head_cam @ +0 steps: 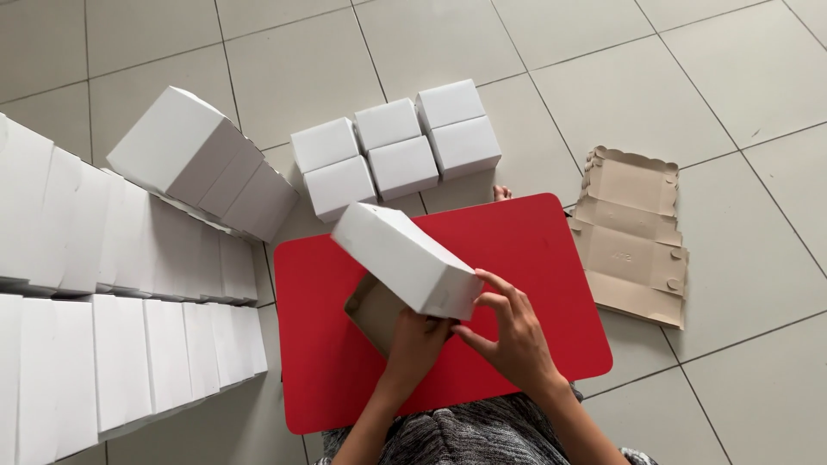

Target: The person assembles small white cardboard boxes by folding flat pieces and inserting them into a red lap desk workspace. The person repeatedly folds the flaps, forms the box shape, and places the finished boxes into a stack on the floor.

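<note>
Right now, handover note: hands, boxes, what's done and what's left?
Left hand grips the white box from below, by its open brown flap. Right hand pinches the box's near corner. Box is held tilted above the red mat.
Done: six closed boxes on the floor beyond the mat, long rows at left.
Left: closing this box; flat blanks lie unfolded at right.

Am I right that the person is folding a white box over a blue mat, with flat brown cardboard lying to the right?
Not quite: the mat is red, not blue, as the head view shows. The white box is held over it, and the flat brown cardboard lies to the right.
</note>
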